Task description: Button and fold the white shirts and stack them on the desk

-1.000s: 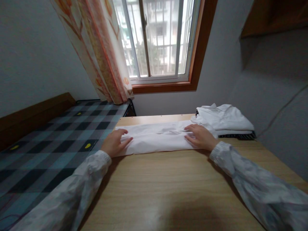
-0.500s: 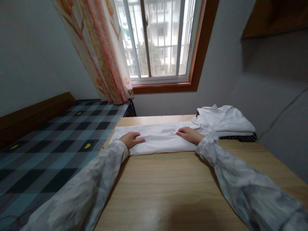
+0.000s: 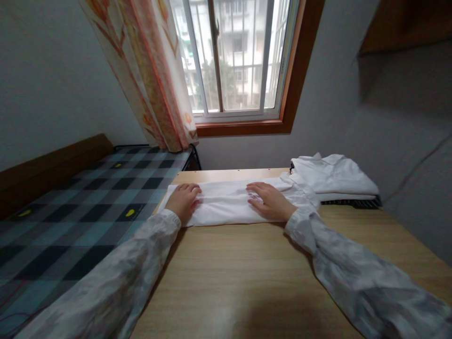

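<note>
A white shirt (image 3: 221,202), folded into a long flat strip, lies across the far part of the wooden table (image 3: 226,273). Its right end looks bunched near the pile beside it. My left hand (image 3: 184,200) rests on the strip's left end, its fingers bent a little over the cloth and not gripping it. Over the right part of the strip, my right hand (image 3: 269,200) has its thumb and fingers apart, close to or touching the fabric. The fingertips of both hands are partly hidden or blurred.
Folded white clothes (image 3: 335,176) are stacked at the table's far right, on something black (image 3: 360,202). To the left stands a bed with a checked cover (image 3: 88,212). A floral curtain (image 3: 141,70) hangs beside the barred window (image 3: 236,61).
My right hand has released its pinch on the cloth and spread its fingers, shifting slightly left. My left hand has turned, its fingers now lying farther forward. The strip stays in place.
</note>
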Demonstrator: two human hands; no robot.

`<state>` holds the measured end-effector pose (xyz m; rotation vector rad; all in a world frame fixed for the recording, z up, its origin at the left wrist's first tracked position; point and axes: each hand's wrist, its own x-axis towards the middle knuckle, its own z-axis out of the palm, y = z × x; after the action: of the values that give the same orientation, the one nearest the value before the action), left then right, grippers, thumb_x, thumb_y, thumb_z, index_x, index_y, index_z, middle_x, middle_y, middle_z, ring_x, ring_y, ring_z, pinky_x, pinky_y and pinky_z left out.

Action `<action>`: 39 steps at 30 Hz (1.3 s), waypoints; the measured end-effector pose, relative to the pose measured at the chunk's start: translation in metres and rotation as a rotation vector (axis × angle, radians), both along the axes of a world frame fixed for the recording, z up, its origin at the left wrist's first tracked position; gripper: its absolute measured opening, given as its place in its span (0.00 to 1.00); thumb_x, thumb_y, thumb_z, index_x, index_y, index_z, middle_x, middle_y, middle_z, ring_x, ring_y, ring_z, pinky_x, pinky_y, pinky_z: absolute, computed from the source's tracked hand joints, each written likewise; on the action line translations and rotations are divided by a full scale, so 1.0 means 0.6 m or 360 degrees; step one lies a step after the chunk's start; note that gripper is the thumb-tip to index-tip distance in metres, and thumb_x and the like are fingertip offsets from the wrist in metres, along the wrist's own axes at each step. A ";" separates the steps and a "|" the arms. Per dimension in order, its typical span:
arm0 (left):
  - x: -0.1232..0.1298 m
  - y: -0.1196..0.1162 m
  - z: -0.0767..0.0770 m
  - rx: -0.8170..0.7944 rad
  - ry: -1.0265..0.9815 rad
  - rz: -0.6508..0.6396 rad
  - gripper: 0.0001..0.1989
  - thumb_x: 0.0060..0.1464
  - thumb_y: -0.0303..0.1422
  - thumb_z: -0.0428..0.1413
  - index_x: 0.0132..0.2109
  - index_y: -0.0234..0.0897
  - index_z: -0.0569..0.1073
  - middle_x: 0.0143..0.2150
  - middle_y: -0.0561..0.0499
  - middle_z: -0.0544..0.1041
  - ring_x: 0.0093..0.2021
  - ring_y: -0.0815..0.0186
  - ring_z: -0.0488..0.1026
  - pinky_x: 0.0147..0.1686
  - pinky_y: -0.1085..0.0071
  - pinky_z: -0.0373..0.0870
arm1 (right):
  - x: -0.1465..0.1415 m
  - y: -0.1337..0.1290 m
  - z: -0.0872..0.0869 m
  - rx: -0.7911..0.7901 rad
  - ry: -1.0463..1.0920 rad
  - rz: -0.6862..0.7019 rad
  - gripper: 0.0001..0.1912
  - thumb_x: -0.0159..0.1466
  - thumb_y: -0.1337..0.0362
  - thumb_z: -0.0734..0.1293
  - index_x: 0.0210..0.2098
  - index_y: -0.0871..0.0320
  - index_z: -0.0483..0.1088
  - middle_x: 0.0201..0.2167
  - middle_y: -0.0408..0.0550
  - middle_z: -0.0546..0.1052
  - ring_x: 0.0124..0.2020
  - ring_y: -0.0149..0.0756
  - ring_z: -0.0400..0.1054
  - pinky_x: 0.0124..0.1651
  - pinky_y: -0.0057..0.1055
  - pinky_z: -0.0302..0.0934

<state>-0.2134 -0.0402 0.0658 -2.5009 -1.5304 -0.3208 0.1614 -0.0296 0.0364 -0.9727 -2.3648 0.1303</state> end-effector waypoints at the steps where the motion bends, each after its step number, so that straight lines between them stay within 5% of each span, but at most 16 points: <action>1: 0.012 -0.012 -0.002 0.0008 -0.0047 -0.0108 0.16 0.68 0.37 0.54 0.57 0.39 0.79 0.65 0.39 0.78 0.64 0.48 0.74 0.68 0.50 0.66 | -0.013 -0.004 -0.003 -0.0012 -0.0014 0.0072 0.23 0.75 0.58 0.66 0.66 0.58 0.72 0.67 0.58 0.75 0.69 0.50 0.68 0.74 0.49 0.59; 4: 0.056 -0.046 -0.024 -0.0112 -0.0156 -0.0449 0.24 0.75 0.40 0.47 0.70 0.41 0.71 0.77 0.44 0.68 0.75 0.54 0.65 0.77 0.51 0.57 | -0.050 -0.012 -0.019 -0.0065 -0.0093 0.0201 0.28 0.78 0.56 0.62 0.73 0.59 0.66 0.74 0.58 0.68 0.77 0.49 0.60 0.79 0.52 0.52; 6: 0.076 -0.057 -0.047 -0.0230 -0.0142 -0.0493 0.27 0.77 0.42 0.43 0.76 0.43 0.65 0.80 0.46 0.63 0.80 0.56 0.59 0.79 0.50 0.52 | -0.067 -0.014 -0.035 -0.0121 -0.0156 0.0200 0.30 0.79 0.55 0.59 0.76 0.59 0.63 0.77 0.58 0.64 0.79 0.49 0.55 0.80 0.53 0.49; 9: 0.078 -0.056 -0.078 -0.0385 -0.0103 -0.0368 0.30 0.78 0.47 0.42 0.79 0.44 0.61 0.83 0.45 0.57 0.82 0.55 0.54 0.80 0.47 0.50 | -0.078 -0.017 -0.056 -0.0212 -0.0280 0.0166 0.35 0.80 0.50 0.57 0.79 0.62 0.57 0.80 0.60 0.58 0.81 0.50 0.49 0.82 0.53 0.45; 14: 0.024 -0.044 -0.099 -0.0431 -0.0094 -0.0080 0.34 0.77 0.51 0.39 0.80 0.43 0.59 0.83 0.44 0.55 0.83 0.53 0.52 0.79 0.45 0.47 | -0.073 -0.022 -0.072 -0.0235 -0.0361 0.0161 0.39 0.80 0.45 0.55 0.83 0.58 0.48 0.82 0.56 0.50 0.83 0.48 0.43 0.83 0.53 0.40; 21: -0.072 -0.058 -0.093 -0.0251 -0.0115 0.0279 0.36 0.73 0.53 0.45 0.77 0.36 0.64 0.80 0.36 0.62 0.79 0.45 0.59 0.77 0.42 0.52 | -0.040 -0.030 -0.075 -0.0195 -0.0385 0.0162 0.40 0.80 0.45 0.56 0.83 0.56 0.46 0.82 0.55 0.50 0.83 0.50 0.43 0.83 0.55 0.41; 28: -0.104 -0.032 -0.065 0.0017 -0.0317 0.0434 0.26 0.70 0.51 0.49 0.57 0.37 0.79 0.57 0.37 0.81 0.60 0.47 0.73 0.66 0.52 0.65 | -0.017 -0.038 -0.074 -0.0221 -0.0398 0.0126 0.39 0.80 0.46 0.58 0.83 0.55 0.47 0.82 0.55 0.51 0.83 0.50 0.44 0.82 0.58 0.39; 33: -0.118 -0.004 -0.060 -0.0025 -0.0412 0.0505 0.18 0.65 0.47 0.52 0.41 0.39 0.77 0.45 0.39 0.80 0.51 0.49 0.73 0.58 0.54 0.68 | -0.013 -0.041 -0.066 -0.0227 -0.0410 0.0146 0.38 0.80 0.47 0.58 0.83 0.55 0.49 0.82 0.55 0.51 0.83 0.49 0.44 0.82 0.58 0.39; 39: -0.152 -0.016 -0.036 -0.0417 -0.0684 0.0572 0.21 0.64 0.55 0.49 0.39 0.42 0.69 0.31 0.52 0.74 0.35 0.59 0.71 0.38 0.64 0.65 | 0.018 -0.043 -0.067 -0.0189 -0.0321 0.0209 0.38 0.79 0.49 0.60 0.83 0.52 0.48 0.82 0.54 0.52 0.82 0.49 0.46 0.82 0.56 0.43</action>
<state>-0.3044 -0.0497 0.0443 -2.3706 -2.2808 -0.6690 0.1725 -0.0556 -0.0039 -0.9220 -2.6326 0.2357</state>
